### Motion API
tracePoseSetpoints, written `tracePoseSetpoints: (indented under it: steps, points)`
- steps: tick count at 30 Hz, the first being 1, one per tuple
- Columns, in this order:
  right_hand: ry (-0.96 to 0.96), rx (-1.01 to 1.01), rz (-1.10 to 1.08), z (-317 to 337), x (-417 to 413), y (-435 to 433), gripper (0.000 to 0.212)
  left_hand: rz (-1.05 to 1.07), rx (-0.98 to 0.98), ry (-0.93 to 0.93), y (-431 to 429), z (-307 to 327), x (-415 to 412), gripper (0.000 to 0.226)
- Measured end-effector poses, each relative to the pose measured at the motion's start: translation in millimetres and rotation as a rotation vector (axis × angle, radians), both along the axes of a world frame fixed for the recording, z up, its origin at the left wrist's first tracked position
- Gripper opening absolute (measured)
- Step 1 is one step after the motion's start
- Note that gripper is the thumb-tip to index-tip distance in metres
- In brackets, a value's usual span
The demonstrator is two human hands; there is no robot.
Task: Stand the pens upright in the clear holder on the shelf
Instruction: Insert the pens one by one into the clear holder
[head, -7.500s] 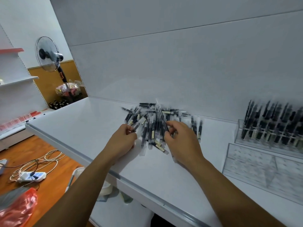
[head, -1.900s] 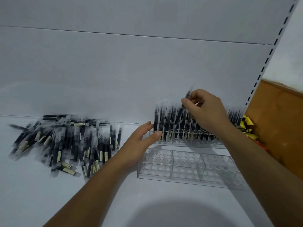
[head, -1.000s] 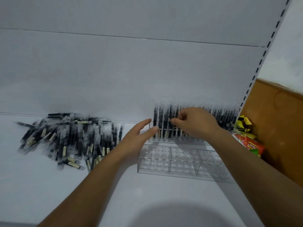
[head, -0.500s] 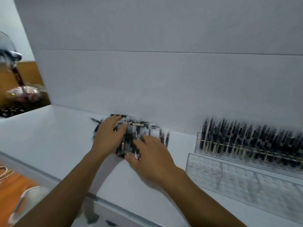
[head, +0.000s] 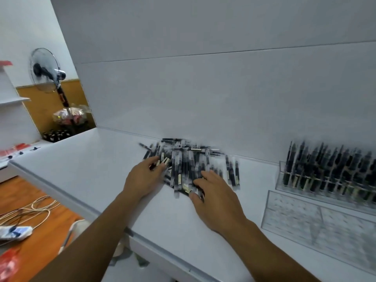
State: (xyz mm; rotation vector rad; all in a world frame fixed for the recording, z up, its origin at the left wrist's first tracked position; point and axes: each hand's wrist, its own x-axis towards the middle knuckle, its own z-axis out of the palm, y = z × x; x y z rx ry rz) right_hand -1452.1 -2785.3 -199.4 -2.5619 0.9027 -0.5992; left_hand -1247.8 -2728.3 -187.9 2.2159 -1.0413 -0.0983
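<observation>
Black pens (head: pixel 191 159) are lying heaped on the shelf (head: pixel 91 159) as we're swinging back from the clear holder (head: pixel 305 218); left hand (head: pixel 145 178) and right hand (head: pixel 215 192) are spreading loose-fingered over them, gripping nothing yet, starting another load.

The pens (head: pixel 189 163) lie heaped on the shelf (head: pixel 91 169), left of the holder (head: pixel 315 220).

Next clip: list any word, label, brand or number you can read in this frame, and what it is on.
Nothing in this frame reads legibly.
Cream labels on the pens: print too small and blurred to read.
Red marking on the fan pole: blurred, unreadable.
Holder: no lettering visible.
</observation>
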Motion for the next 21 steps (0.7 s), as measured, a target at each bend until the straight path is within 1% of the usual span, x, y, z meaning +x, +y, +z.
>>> tracePoseSetpoints:
  steps: [4, 7, 10, 13, 16, 19, 21]
  points:
    - [-0.081, 0.012, -0.024, 5, -3, 0, 0.034, 0.032, -0.08, 0.048, -1, 6, -4, 0.034]
    - [-0.118, 0.028, -0.052, 8, -3, 0, 0.029, 0.046, -0.12, 0.14, -1, 10, -3, 0.035]
    - [-0.081, -0.02, -0.073, 9, -4, 1, 0.032, 0.055, -0.066, 0.195, -4, 20, 3, 0.04]
    - [-0.018, -0.061, -0.08, 9, -5, 0, 0.036, 0.044, -0.077, 0.291, -7, 30, 8, 0.032]
    - [-0.063, -0.012, -0.08, 8, -6, -1, 0.033, 0.049, -0.109, 0.348, -9, 35, 13, 0.022]
    - [-0.167, 0.09, -0.086, 8, -4, -1, 0.026, 0.064, -0.168, 0.4, -12, 37, 18, 0.026]
    - [-0.247, 0.165, -0.09, 9, -4, 0, 0.024, 0.059, -0.171, 0.417, -12, 37, 17, 0.023]
